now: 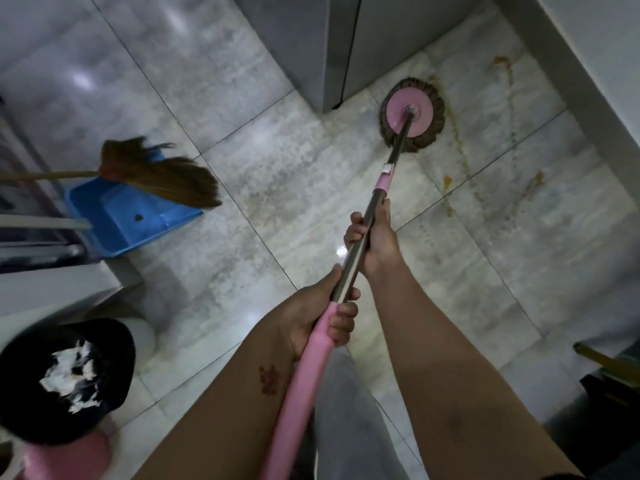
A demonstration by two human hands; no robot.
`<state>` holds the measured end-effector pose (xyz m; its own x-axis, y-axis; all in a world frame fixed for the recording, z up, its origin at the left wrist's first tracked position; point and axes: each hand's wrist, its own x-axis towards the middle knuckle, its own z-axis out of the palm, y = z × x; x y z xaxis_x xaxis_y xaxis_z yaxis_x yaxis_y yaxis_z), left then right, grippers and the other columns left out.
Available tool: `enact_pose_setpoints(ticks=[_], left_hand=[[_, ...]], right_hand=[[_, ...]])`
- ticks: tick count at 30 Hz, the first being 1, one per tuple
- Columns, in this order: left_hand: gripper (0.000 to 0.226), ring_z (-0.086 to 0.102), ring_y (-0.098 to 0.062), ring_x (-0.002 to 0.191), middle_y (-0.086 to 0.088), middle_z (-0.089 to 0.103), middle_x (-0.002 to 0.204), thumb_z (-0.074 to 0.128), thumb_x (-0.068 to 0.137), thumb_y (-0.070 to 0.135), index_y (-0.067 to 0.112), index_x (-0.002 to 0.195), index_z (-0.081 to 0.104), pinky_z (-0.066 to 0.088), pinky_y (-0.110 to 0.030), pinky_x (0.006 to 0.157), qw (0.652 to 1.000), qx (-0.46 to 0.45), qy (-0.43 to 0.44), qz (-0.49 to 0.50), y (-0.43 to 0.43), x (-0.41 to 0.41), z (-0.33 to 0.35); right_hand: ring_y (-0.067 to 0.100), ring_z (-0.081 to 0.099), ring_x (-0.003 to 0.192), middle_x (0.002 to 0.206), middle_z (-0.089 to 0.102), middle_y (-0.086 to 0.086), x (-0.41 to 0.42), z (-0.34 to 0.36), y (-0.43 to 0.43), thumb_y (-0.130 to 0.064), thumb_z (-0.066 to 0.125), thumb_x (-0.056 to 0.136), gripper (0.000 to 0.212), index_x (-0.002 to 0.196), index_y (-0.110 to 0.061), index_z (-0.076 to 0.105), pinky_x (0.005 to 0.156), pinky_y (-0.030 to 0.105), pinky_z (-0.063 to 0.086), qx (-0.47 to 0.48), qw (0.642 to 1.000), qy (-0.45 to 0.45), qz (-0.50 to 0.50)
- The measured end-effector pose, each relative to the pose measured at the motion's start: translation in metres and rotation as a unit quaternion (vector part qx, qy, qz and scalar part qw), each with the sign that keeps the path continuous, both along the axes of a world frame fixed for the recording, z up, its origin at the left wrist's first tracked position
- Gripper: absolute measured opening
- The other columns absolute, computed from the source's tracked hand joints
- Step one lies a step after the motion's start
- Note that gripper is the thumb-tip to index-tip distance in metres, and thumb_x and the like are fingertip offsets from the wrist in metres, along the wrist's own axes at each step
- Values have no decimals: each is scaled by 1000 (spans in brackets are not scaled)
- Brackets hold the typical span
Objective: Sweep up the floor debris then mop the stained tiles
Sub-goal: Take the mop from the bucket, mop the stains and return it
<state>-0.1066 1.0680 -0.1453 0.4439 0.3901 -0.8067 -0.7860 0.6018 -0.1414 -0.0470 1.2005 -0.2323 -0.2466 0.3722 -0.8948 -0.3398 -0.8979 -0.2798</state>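
**Pink mop pressed on stained tile, both hands on the pole**

Pink plastic forms the round disc of the mop head (411, 114), ringed by brown, dirty-looking fringe and lying flat on pale, glossy marble-patterned floor tiles (277, 174). It sits at the far end of a long pole (367, 233) of bare metal with pink sleeves, which runs up and away from the person, tilting slightly right. The right hand (375, 237) is nearer the mop head, fingers wrapped fully around the metal section. The left hand (320, 315) grips lower, closed where the metal meets the pink foam handle. An orange-brown stain trail (460, 157) starts at the mop head and runs right and back toward the person, so the next stroke likely goes that way. Far left, a straw broom (162, 173) rests on a blue dustpan (128, 216); sweeping looks finished.
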Motion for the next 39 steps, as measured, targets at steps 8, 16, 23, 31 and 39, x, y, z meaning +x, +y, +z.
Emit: enact_pose_setpoints(ticks=[8,16,23,31,39], left_hand=[[56,31,-9,29,2,34,44,45,87,64,12,67,53,27,-13,32,997,-59,-12,-41,-95,-12,44],[58,32,-9,29,3,35,43,44,87,69,14,70,48,28,-13,31,995,-55,20,-76,-47,-8,29],[60,34,-9,28,3,38,42,35,92,68,12,72,46,31,-13,31,997,-19,31,-73,60,-13,-1],[61,35,-10,31,2,39,45,42,90,67,12,65,53,32,-15,32,991,-40,64,-112,-20,-40,11],[59,33,-12,32,0,38,48,48,87,67,12,65,53,31,-17,32,974,-100,104,-176,-124,-77,50]], right_hand=[[6,36,41,64,46,-3,-3,23,-116,-59,56,92,37,117,-34,48,37,17,34,-70,996,46,-38],[6,32,39,61,42,-3,-3,14,-64,-54,47,99,36,132,-40,50,33,16,30,-45,999,-2,-10],[6,33,35,63,40,-2,-15,-7,52,-52,38,102,52,151,-35,31,34,16,31,-14,997,-71,34],[6,33,37,60,42,-3,-35,-1,-32,-54,40,101,50,148,-38,34,35,16,31,-18,999,-35,14],[7,36,36,54,45,-4,-62,30,-154,-55,46,98,38,136,-53,44,35,17,32,-54,998,-13,-29]])
